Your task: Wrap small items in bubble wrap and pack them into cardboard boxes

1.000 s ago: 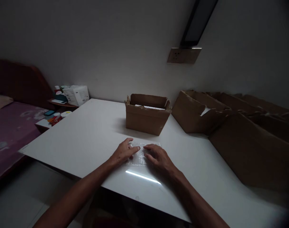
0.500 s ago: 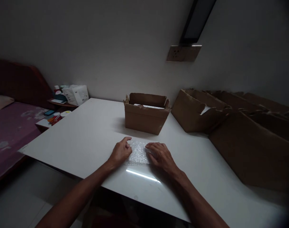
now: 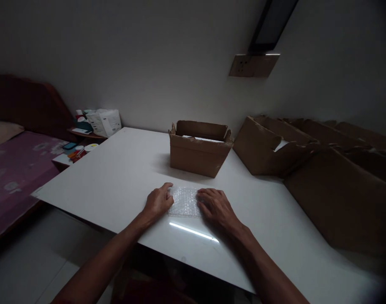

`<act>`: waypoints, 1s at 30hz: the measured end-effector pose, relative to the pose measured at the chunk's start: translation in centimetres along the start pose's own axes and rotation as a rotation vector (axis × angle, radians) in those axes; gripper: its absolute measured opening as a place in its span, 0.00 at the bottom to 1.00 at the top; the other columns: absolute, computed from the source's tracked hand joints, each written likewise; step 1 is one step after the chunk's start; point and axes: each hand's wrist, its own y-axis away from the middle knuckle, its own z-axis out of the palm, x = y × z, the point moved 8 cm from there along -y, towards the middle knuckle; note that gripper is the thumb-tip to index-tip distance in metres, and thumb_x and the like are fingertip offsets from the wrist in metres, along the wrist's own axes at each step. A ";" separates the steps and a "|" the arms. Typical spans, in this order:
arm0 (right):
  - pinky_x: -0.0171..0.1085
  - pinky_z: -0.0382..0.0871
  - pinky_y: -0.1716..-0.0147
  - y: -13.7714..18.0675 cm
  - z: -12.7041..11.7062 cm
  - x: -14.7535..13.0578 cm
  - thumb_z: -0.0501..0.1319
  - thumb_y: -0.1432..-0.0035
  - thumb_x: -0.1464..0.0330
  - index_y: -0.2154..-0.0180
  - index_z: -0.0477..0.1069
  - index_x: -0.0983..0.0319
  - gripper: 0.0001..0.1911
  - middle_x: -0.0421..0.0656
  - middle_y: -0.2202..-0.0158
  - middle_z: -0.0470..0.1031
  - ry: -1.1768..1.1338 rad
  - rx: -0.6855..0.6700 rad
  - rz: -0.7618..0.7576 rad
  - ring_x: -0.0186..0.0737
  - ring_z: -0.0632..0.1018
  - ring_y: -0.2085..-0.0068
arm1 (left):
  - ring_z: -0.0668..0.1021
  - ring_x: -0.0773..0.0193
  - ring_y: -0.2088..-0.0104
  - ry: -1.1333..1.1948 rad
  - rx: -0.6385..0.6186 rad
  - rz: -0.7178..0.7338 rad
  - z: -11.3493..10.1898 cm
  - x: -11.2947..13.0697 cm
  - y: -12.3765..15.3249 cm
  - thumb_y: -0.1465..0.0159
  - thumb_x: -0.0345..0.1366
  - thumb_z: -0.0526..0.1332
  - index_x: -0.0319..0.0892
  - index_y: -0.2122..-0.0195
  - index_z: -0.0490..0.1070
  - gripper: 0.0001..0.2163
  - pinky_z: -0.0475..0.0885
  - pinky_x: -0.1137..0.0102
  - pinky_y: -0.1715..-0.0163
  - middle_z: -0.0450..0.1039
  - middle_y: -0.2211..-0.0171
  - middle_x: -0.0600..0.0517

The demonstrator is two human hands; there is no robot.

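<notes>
A small piece of clear bubble wrap (image 3: 184, 202) lies flat on the white table (image 3: 117, 177), close to the near edge. My left hand (image 3: 158, 201) rests on its left edge with fingers curled and the thumb stretched forward. On the right edge sits my right hand (image 3: 216, 205), its fingers bent down onto the wrap. Both hands press or pinch the wrap against the table. Behind the wrap stands a small open cardboard box (image 3: 199, 148) with something white inside.
Several larger cardboard boxes (image 3: 269, 145) lie along the table's right side and back. To the left are a low shelf with a white bag (image 3: 103, 121), small items (image 3: 77, 152), and a bed with a purple cover (image 3: 12, 164). A wall socket (image 3: 252, 65) hangs above.
My left hand's fingers, stretched over the wrap a second ago, have drawn back and curled at its left edge, uncovering the wrap. The view shifted slightly.
</notes>
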 end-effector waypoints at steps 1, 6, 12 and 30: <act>0.52 0.64 0.49 0.0 0.0 0.0 0.58 0.41 0.72 0.56 0.74 0.58 0.12 0.47 0.49 0.78 0.000 -0.005 0.005 0.52 0.75 0.48 | 0.73 0.64 0.73 -0.009 0.006 0.002 0.0 0.0 0.0 0.44 0.27 0.57 0.44 0.47 0.72 0.22 0.61 0.71 0.71 0.73 0.74 0.55; 0.51 0.63 0.49 0.0 -0.2 0.1 0.59 0.41 0.72 0.57 0.74 0.57 0.10 0.46 0.50 0.78 0.013 0.033 0.006 0.51 0.75 0.49 | 0.73 0.66 0.73 -0.005 0.017 0.009 0.0 0.0 0.4 0.43 0.27 0.55 0.43 0.46 0.71 0.22 0.64 0.73 0.70 0.72 0.73 0.56; 0.46 0.62 0.49 0.1 -0.2 0.5 0.58 0.40 0.72 0.56 0.75 0.61 0.11 0.47 0.50 0.78 0.074 0.099 0.018 0.48 0.75 0.49 | 0.73 0.66 0.72 -0.054 -0.013 0.019 0.1 0.0 0.9 0.43 0.27 0.55 0.42 0.44 0.69 0.24 0.65 0.72 0.69 0.73 0.72 0.56; 0.44 0.60 0.49 0.1 -0.1 0.6 0.56 0.36 0.71 0.59 0.74 0.59 0.09 0.46 0.51 0.78 0.083 0.047 0.046 0.46 0.75 0.49 | 0.74 0.55 0.55 -0.273 0.215 0.378 -1.5 3.9 3.2 0.36 0.29 0.54 0.42 0.46 0.66 0.17 0.72 0.60 0.53 0.73 0.57 0.46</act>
